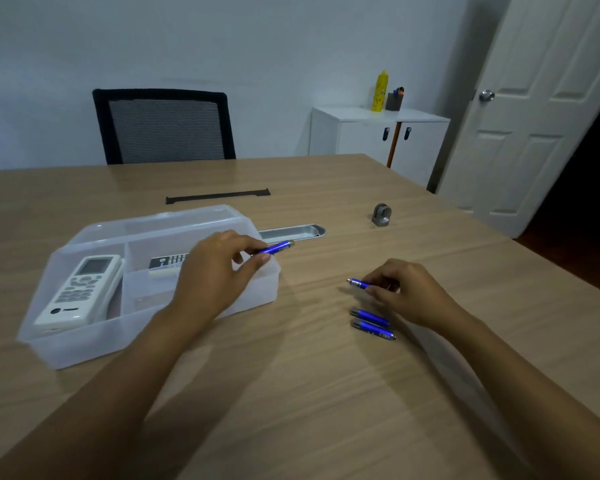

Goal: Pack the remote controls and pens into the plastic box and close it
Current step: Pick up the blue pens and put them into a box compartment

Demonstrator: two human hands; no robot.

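Item: my left hand [219, 268] pinches one short blue metallic pen [276, 248] over the open translucent plastic box [84, 344], angled for dropping inside. Item: my right hand [400, 292] grips a second blue pen [359, 283] on the wooden table [309, 393], likely next.

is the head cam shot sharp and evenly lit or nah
Head view: dim, bluish light; wide-angle bending of the door and table edges; motion blur softens the plastic box and left hand; pale glare on the tabletop near the chair.
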